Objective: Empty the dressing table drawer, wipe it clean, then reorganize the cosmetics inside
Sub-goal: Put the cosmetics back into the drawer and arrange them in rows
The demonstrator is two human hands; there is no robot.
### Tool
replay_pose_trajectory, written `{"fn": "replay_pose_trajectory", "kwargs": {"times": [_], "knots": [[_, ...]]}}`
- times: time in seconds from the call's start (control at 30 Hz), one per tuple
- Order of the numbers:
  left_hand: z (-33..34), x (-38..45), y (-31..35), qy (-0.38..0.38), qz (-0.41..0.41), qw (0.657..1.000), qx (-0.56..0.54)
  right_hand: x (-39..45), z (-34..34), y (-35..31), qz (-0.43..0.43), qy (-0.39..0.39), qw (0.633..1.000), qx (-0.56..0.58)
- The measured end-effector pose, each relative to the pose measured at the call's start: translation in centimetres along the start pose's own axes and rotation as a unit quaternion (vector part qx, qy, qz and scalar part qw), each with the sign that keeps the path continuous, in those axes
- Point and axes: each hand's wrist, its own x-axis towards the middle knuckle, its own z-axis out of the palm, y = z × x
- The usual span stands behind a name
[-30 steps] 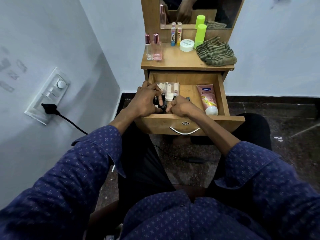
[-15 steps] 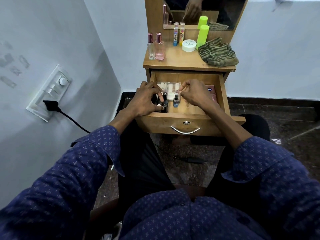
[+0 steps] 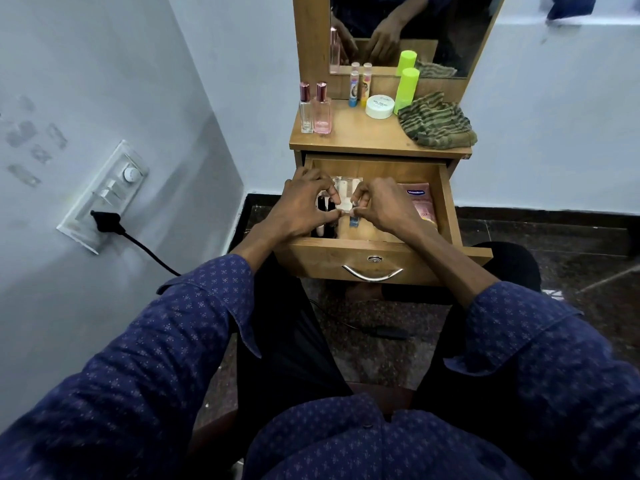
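The wooden drawer (image 3: 446, 202) of the dressing table is pulled open in front of me. My left hand (image 3: 301, 207) is at the drawer's left side, fingers curled round several dark nail polish bottles (image 3: 323, 221). My right hand (image 3: 384, 206) is beside it, fingertips pinching the top of a small blue bottle (image 3: 354, 221). A clear pack of white items (image 3: 343, 190) lies behind the two hands. A pink lotion tube (image 3: 420, 202) lies along the drawer's right side, partly hidden by my right hand.
On the table top stand two perfume bottles (image 3: 314, 112), two lip balm sticks (image 3: 360, 85), a white cream jar (image 3: 380, 106), a green bottle (image 3: 406, 88) and a striped cloth (image 3: 436, 123). A mirror (image 3: 408, 26) rises behind. A wall socket with a black plug (image 3: 104, 216) is at left.
My right hand moved from the drawer's front to the back right, then came left to the small blue bottle. The left hand stayed over the dark bottles.
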Motion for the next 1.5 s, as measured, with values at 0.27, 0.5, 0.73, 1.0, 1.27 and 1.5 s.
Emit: {"fn": "replay_pose_trajectory", "kwargs": {"times": [0.27, 0.5, 0.73, 1.0, 1.27, 1.5], "knots": [[-1.6, 4.7, 1.7, 0.03, 0.032, 0.998, 0.043, 3.0, -4.7, -0.1, -0.017, 0.065, 0.997, -0.024], [-4.2, 11.9, 4.3, 0.071, 0.066, 0.964, 0.247, 9.7, -10.3, -0.4, -0.036, 0.131, 0.989, -0.065], [-5.7, 18.8, 4.8, 0.123, -0.003, 0.946, 0.301, 15.5, -12.8, -1.2, -0.06, 0.152, 0.968, -0.191], [-5.7, 23.6, 3.4, 0.063, 0.007, 0.94, 0.336, 20.5, -12.3, -0.3, -0.068, 0.137, 0.962, -0.227], [-5.4, 24.3, 3.6, 0.092, 0.006, 0.964, 0.251, 20.9, -11.2, 0.2, -0.078, 0.145, 0.969, -0.183], [-6.2, 22.3, 5.1, 0.151, 0.017, 0.956, 0.25, 19.0, -11.2, 0.0, -0.103, 0.188, 0.974, -0.076]]}}
